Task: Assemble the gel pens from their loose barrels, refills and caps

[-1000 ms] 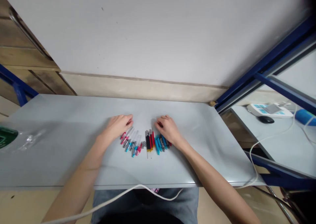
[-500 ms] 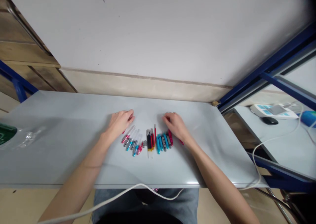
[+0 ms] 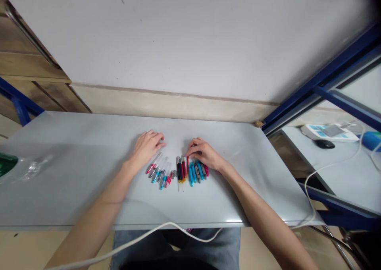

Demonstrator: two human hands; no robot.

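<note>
On grey tabletop (image 3: 80,166) near white wall (image 3: 178,39), left fingers (image 3: 160,136) part, right fingers (image 3: 194,148) pinch refill (image 3: 187,162).

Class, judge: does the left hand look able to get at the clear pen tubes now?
Probably yes: the left hand looks empty and is near the clear pen tubes, with nothing visible between.

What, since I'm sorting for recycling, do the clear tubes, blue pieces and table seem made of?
Clear tubes: likely smooth plastic, being see-through. Blue pieces: probably plastic, perhaps rubbery; evenly coloured, slightly shiny. Table: perhaps painted metal or laminate, satin; sheen shows near its front edge.
</note>
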